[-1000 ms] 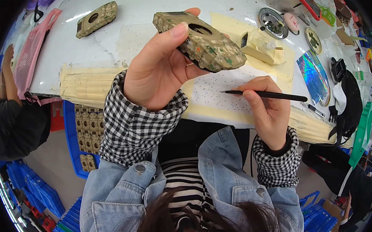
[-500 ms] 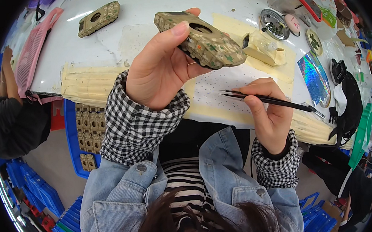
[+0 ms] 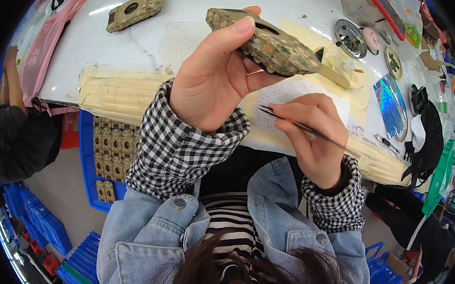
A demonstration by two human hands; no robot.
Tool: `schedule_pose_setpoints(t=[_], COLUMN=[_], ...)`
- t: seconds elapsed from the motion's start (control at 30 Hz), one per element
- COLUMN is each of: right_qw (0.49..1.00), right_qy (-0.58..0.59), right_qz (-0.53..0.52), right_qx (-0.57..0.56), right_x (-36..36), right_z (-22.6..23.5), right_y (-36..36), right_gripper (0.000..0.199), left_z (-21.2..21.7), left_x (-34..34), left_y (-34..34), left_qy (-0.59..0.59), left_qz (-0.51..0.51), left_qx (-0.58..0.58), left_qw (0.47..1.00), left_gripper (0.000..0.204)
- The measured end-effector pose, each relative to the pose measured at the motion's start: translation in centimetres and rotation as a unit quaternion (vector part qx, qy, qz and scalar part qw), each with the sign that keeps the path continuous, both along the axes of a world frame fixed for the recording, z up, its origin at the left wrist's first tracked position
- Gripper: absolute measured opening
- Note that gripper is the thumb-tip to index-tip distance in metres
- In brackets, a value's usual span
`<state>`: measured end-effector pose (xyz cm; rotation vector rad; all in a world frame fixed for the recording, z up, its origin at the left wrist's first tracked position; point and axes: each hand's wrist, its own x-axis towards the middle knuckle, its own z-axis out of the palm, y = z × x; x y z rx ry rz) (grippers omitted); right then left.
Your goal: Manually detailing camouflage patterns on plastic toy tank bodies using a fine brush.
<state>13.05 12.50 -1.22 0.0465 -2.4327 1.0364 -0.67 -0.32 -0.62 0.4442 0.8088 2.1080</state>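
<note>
My left hand (image 3: 209,72) grips a camouflage-painted toy tank hull (image 3: 279,46) with a round hole in its top, tilted above the table. The thumb lies over its near side and other fingers show behind and below it. In my right hand (image 3: 316,130) are black tweezers (image 3: 295,122), held like a pen, their tips pointing left over a white sheet (image 3: 272,99) dotted with tiny dark specks. Whether the tips hold a speck is too small to tell. A second camouflage hull (image 3: 147,9) lies at the far left of the table.
A blue crate (image 3: 88,167) of similar hulls stands below the left table edge. Right of the sheet are a yellowish taped block (image 3: 341,68), a round metal dish (image 3: 349,30) of small dark pieces, an iridescent sheet (image 3: 391,104) and a knife (image 3: 387,144). Another person (image 3: 14,141) is at the left.
The view has shifted a little. The hull has turned so its top opening shows more narrowly. My right hand with the tweezers has moved slightly left, and the tweezers point more steeply.
</note>
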Motion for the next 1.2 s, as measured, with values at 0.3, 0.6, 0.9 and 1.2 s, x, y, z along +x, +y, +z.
schedule_pose_setpoints(t=[0.3,0.6,0.9,1.2], right_qw=[0.999,0.998,0.998,0.998], right_qy=[0.001,-0.026,-0.029,-0.028], right_qz=[-0.037,-0.047,-0.049,-0.039], right_qx=[0.005,-0.022,-0.028,-0.032], right_x=[0.1,0.0,-0.1,-0.2], right_z=[-0.8,-0.5,-0.5,-0.3], right_y=[0.1,-0.2,-0.3,-0.3], right_gripper=[0.021,0.016,0.014,0.013], left_z=[0.1,0.1,-0.2,0.2], left_x=[-0.1,0.0,-0.1,0.0], left_y=[-0.1,-0.3,-0.2,-0.3], left_qy=[0.022,0.025,-0.047,0.024], left_qz=[-0.004,0.003,-0.007,0.002], left_qx=[-0.003,-0.014,0.034,-0.011], left_qw=[1.000,1.000,0.998,1.000], left_gripper=[0.051,0.053,0.032,0.051])
